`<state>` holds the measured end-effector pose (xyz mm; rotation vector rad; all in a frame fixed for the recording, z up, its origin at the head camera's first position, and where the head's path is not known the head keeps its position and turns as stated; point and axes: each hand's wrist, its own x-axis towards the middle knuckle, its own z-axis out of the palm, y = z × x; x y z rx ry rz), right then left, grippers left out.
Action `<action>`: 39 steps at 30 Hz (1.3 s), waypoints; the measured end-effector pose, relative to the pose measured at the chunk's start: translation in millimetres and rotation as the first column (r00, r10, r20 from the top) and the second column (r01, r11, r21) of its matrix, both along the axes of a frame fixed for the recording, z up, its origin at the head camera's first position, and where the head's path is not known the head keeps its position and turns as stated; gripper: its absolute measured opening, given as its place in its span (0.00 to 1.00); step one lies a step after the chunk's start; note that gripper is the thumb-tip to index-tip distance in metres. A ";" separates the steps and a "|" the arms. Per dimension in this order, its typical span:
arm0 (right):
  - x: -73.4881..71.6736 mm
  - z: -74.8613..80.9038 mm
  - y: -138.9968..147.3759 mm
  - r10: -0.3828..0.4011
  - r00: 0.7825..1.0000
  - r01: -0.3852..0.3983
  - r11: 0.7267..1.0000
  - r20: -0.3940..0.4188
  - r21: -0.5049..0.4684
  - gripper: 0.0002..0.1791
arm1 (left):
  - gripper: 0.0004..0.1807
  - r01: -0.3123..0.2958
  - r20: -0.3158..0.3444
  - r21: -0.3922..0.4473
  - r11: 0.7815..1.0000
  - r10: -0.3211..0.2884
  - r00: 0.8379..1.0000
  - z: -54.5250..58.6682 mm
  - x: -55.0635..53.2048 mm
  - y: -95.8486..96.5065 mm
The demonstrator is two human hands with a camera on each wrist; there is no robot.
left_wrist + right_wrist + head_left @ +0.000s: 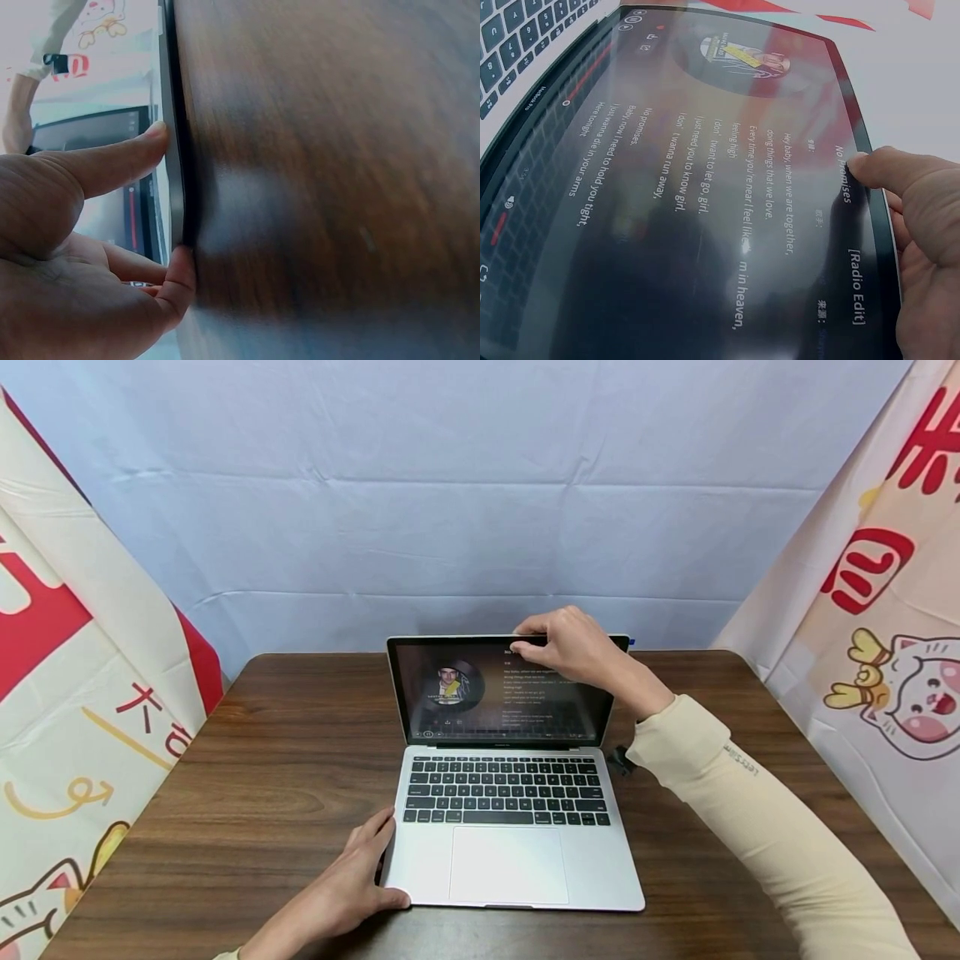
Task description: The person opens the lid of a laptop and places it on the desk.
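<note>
A silver laptop (596,868) lies on the wooden table with its lid raised. On its lit screen (705,225) there is a music player with song lyrics and a round cover picture. My right hand (573,647) pinches the top edge of the lid, thumb on the screen side and fingers behind it. At the base's front left corner, my left hand (341,885) grips the laptop, with the thumb at the front edge and the fingers along the left side. The left wrist view shows the thumb and fingertips against the thin base edge (177,202).
The brown wooden table (285,777) extends on both sides of the laptop. Behind it hangs a pale blue cloth (465,510). Printed cloths with cartoon cats stand at the left (60,693) and right. A small black object (621,761) shows beside the right sleeve (750,810).
</note>
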<state>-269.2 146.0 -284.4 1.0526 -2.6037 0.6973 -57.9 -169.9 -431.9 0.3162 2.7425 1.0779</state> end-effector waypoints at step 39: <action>-15.7 1.2 -4.9 -0.142 0.989 0.145 0.982 -0.027 0.124 0.15 | 0.58 -0.002 0.042 -0.016 1.000 0.002 0.999 1.3 -1.2 0.2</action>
